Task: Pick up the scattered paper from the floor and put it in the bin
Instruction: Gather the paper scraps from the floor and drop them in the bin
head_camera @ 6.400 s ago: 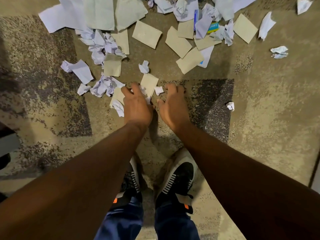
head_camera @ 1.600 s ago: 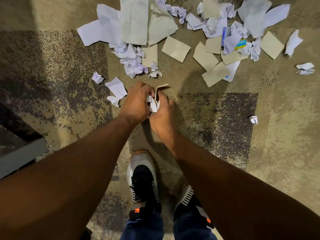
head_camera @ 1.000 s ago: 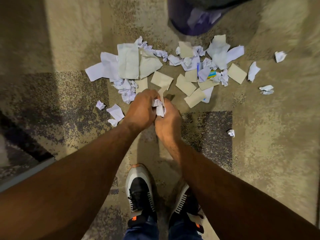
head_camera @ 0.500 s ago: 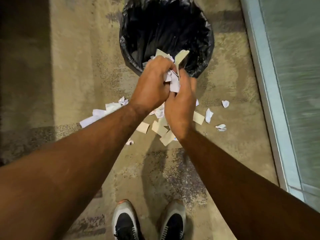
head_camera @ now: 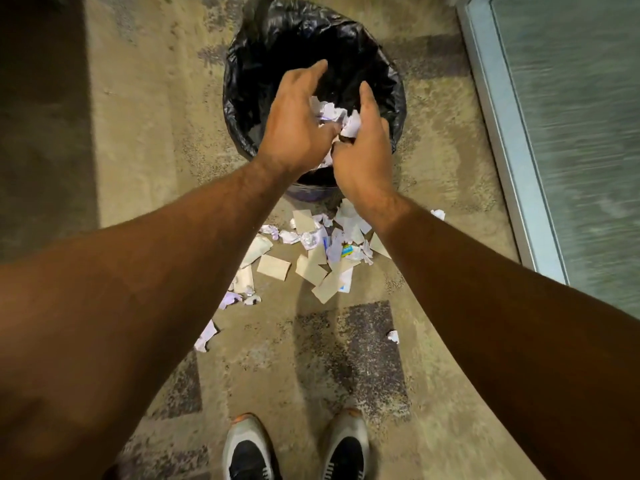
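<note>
Underfoot, carpeted floor (head_camera: 138,174), tan with darker mottled squares, filling most of the view. At right, pale door frame (head_camera: 512,140) with frosted glass (head_camera: 581,98) behind it. Near the top centre, round bin (head_camera: 242,81) lined with a crumpled black bag, standing on the floor. Over its mouth, both hands side by side, thumbs nearly touching. Left hand (head_camera: 294,129): fingers spread and nearly straight, reaching over the opening, grip loose. Right hand (head_camera: 363,154): fingers loosely curved, cupped rather than clenched. Between the two palms, wad (head_camera: 334,116) of crumpled white paper, pressed from both sides, above the bin's inside; cannot tell whether any finger actually pinches it or whether it is already falling. Just this side of the bin, between the forearms, pile (head_camera: 311,258) of scattered paper on the floor: flat tan sheets mixed with crumpled white pieces and one small blue-printed slip. Further left, partly behind the left forearm, a few more white scraps (head_camera: 239,296). Well apart, on a dark carpet square, one small white ball (head_camera: 393,336). At bottom edge, two shoes (head_camera: 249,452), grey with black uppers, toes pointing toward the bin.
</note>
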Demonstrator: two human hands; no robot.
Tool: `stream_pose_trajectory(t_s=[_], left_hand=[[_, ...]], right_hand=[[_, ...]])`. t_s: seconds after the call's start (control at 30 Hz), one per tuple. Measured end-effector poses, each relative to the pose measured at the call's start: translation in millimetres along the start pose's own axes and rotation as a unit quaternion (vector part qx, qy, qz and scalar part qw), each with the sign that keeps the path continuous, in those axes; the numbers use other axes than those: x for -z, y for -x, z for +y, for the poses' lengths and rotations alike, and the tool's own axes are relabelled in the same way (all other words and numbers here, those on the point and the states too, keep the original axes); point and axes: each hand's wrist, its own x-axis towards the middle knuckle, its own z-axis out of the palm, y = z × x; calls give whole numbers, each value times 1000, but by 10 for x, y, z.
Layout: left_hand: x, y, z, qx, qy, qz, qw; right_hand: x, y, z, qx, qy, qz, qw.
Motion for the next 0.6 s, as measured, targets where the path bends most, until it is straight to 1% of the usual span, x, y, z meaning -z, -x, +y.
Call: stream_pose_trajectory(t_s=[0.1,0.23,0.33,0.43,0.6], left_hand=[[1,30,-63,-1,3,-16,1000],[67,118,-92,-2,10,-14,1000],[133,257,-170,3,18,10,1000],[205,492,-326,27,6,46,999],[332,1005,-733,44,-22,53,997]], right_hand=[[13,12,14,6,-1,-21,1000],[14,73,32,30,10,-35,999],[-21,216,45,71,46,-25,996],[-165,423,125,127,92,-22,987],[-535,805,315,171,115,-76,976]])
